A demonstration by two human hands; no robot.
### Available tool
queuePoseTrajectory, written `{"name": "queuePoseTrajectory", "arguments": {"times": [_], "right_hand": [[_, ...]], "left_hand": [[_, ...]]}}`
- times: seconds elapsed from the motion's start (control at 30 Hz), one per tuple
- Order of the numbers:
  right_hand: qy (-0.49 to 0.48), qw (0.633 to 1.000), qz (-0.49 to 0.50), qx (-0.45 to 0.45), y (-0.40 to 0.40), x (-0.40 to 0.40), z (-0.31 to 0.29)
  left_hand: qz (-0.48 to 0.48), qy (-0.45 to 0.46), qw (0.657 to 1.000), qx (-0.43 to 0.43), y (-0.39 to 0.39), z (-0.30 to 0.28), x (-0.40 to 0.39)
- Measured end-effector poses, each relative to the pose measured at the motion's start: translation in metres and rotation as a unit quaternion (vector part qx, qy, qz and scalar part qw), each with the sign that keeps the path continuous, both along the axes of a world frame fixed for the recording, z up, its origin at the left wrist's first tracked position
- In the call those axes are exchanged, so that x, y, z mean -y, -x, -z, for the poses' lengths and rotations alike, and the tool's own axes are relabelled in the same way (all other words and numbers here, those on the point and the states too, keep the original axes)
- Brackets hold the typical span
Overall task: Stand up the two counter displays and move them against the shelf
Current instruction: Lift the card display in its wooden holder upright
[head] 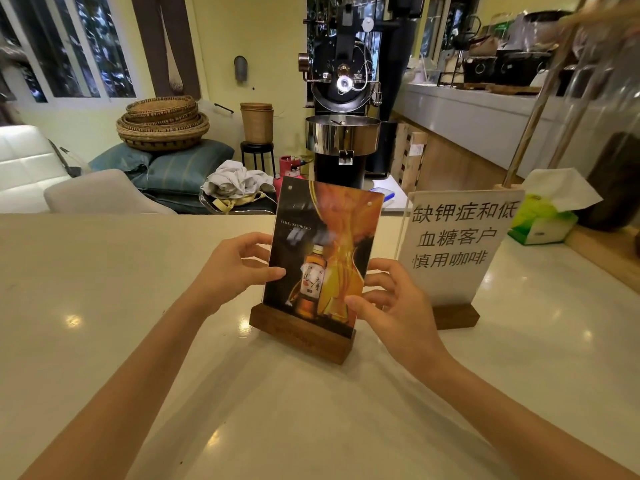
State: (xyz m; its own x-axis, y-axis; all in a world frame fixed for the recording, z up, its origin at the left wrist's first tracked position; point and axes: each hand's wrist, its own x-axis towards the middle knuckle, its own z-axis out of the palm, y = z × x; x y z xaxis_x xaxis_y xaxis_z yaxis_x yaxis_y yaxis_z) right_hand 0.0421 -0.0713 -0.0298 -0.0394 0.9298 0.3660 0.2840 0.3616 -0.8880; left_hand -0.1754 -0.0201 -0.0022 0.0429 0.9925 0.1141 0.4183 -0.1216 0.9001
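A counter display with a whisky-bottle poster [322,244] stands upright in a dark wooden base on the white counter [104,306], in the middle of the view. My left hand [235,268] grips its left edge, thumb on the front. My right hand [391,299] holds its right edge low down, thumb on the poster's lower corner. A second display, a white sign with Chinese writing [457,251], stands upright in its own wooden base just behind and to the right, close to the wooden shelf frame [533,119].
A green tissue box [543,216] sits on the counter beside the white sign, near the shelf. A dark jar [613,181] stands at the far right. Beyond the counter are a coffee roaster [343,98], stacked baskets and cushions.
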Motion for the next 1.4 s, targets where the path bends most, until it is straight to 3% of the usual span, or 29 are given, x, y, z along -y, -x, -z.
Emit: {"name": "queuePoseTrajectory", "arguments": {"times": [0.37, 0.63, 1.0, 1.17, 1.3, 1.4], "right_hand": [[-0.085, 0.995, 0.027, 0.049, -0.004, 0.004, 0.007], [-0.104, 0.992, 0.000, 0.068, 0.001, 0.009, 0.010], [-0.042, 0.994, -0.041, 0.097, -0.020, 0.013, 0.003], [-0.034, 0.993, 0.074, 0.088, -0.079, 0.014, -0.007], [0.044, 0.979, 0.186, 0.076, -0.124, 0.001, -0.007], [0.101, 0.973, 0.196, 0.069, -0.139, -0.014, -0.002]], "left_hand": [[-0.027, -0.113, 0.991, -0.063, -0.009, 0.008, 0.005], [-0.013, -0.098, 0.993, -0.068, -0.005, 0.007, 0.009], [-0.012, -0.052, 0.996, -0.066, -0.020, 0.005, 0.022], [-0.017, -0.071, 0.994, -0.077, -0.039, 0.009, 0.033], [-0.029, -0.081, 0.992, -0.089, -0.048, 0.016, 0.038], [-0.042, -0.076, 0.993, -0.086, -0.051, 0.022, 0.041]]}}
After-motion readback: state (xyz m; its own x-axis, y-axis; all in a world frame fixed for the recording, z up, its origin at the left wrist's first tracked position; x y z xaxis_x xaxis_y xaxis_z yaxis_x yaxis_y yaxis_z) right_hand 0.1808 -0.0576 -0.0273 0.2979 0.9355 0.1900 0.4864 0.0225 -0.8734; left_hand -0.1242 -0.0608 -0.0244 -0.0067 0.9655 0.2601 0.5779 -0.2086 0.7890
